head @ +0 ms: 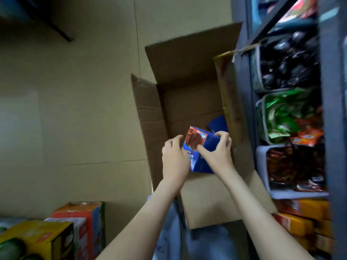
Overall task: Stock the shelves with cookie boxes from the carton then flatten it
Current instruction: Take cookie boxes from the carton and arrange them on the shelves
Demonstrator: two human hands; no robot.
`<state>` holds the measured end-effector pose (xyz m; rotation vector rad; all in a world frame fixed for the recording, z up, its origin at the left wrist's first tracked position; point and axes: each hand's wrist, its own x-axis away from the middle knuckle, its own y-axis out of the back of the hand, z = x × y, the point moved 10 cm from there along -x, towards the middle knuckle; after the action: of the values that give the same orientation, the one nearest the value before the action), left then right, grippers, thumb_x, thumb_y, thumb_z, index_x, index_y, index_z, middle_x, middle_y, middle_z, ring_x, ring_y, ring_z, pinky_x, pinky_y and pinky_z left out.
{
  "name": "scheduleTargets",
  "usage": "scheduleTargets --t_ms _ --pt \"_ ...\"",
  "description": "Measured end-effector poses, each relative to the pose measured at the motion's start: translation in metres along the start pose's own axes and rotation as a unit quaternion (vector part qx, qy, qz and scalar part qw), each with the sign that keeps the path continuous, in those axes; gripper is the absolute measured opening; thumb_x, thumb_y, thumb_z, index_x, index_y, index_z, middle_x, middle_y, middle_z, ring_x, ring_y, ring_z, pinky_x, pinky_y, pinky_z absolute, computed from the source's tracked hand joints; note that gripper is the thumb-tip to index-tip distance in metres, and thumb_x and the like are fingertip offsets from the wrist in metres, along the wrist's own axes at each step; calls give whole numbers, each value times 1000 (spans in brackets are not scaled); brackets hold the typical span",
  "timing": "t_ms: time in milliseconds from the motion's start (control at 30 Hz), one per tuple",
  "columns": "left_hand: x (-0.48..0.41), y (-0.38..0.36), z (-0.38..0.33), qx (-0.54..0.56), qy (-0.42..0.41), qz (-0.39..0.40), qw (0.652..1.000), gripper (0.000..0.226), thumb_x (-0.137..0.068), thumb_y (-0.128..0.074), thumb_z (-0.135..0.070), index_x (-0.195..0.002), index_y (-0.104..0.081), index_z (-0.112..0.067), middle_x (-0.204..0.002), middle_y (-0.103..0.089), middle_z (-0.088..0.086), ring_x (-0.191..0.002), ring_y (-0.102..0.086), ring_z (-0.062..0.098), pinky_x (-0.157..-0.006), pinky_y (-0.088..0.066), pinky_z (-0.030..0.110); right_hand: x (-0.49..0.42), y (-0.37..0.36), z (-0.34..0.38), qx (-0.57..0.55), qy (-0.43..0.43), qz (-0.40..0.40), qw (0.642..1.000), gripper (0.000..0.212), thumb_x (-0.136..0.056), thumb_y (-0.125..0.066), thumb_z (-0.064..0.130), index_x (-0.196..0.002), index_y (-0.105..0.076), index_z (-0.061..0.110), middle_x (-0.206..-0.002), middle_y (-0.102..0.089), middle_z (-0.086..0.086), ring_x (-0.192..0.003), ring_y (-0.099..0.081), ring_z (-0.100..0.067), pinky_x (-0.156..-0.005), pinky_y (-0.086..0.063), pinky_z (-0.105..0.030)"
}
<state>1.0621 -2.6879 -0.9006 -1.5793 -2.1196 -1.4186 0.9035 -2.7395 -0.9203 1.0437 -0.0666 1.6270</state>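
Observation:
An open brown carton [150,117] stands on the floor beside the shelves, its flaps spread outward. Over its opening I hold a blue cookie box [201,145] with a red-brown picture on its face. My left hand [174,156] grips its left side and my right hand [217,149] grips its right side, thumb across the front. Deeper in the carton another blue box [218,122] shows against the right wall; whatever else the carton holds is hidden behind my hands.
A dark blue shelf unit [330,109] rises on the right, with baskets of black, green and red-brown snack packets and orange boxes [300,209] on a lower shelf. Colourful cartons [78,228] stand at bottom left. Beige floor tiles [75,109] lie to the left.

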Motion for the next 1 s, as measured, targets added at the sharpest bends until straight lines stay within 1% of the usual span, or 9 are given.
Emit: scheduleTargets --t_ms 100,167,233,400,467,667,767,900,1000 --pt "38 51 -98 19 -109 -17 994 43 -88 -45 -3 -127 -55 -19 -127 -51 2 -116 -43 18 -98 -34 23 47 72 85 -16 52 -9 998 51 -75 -73 16 -106 -34 24 -116 -32 4 -96 -40 -7 -78 -32 -20" --pt "66 83 -155 21 -159 -18 987 43 -88 -45 1 -126 -55 -16 -126 -52 3 -114 -44 17 -92 -30 14 80 115 134 -18 78 -15 997 50 -76 -74 18 -107 -35 23 -115 -32 4 -95 -39 -7 -75 -33 -21" --pt "99 114 -208 34 -227 -19 973 44 -86 -44 3 -125 -55 -15 -125 -52 4 -114 -44 17 -96 -35 20 112 154 177 -18 111 -24 993 51 -76 -74 20 -111 -37 22 -117 -34 2 -99 -41 -10 -78 -36 -22" --pt "193 175 -326 -34 -441 -10 897 56 -70 -33 -20 -116 -62 -7 -122 -58 11 -113 -54 29 -100 -40 37 198 234 250 11 168 -48 985 49 -79 -71 16 -119 -43 19 -122 -32 1 -111 -40 -14 -85 -30 -21" --pt "233 190 -367 -63 -494 56 865 63 -65 -32 -26 -119 -61 -10 -121 -60 6 -114 -53 27 -100 -38 40 233 265 270 3 168 -52 984 49 -82 -68 18 -124 -42 21 -125 -31 3 -118 -37 -14 -90 -31 -25" --pt "328 215 -446 -80 -480 368 792 64 -67 -56 -21 -130 -49 -25 -96 -61 -7 -87 -62 15 -80 -50 33 349 355 317 2 207 -76 975 62 -82 -69 26 -133 -35 34 -140 -33 6 -132 -30 -7 -99 -27 -26" --pt "384 226 -480 -122 -516 416 739 67 -76 -70 -26 -137 -43 -24 -110 -60 -11 -97 -59 5 -93 -45 31 412 393 332 -18 224 -90 970 68 -67 -69 42 -126 -34 45 -141 -36 7 -133 -33 -9 -108 -29 -33" --pt "465 234 -515 -94 -537 483 685 60 -83 -70 -14 -135 -40 -19 -121 -55 -3 -104 -53 1 -88 -42 13 496 443 341 -83 256 -144 952 63 -71 -72 39 -122 -37 50 -149 -28 3 -135 -27 -5 -113 -25 -36" --pt "514 241 -532 -17 -528 511 678 57 -82 -71 -16 -129 -40 -26 -104 -57 -15 -82 -56 -16 -74 -43 5 550 473 341 -112 273 -181 938 61 -72 -71 48 -124 -40 51 -148 -31 9 -135 -28 -3 -108 -28 -33"
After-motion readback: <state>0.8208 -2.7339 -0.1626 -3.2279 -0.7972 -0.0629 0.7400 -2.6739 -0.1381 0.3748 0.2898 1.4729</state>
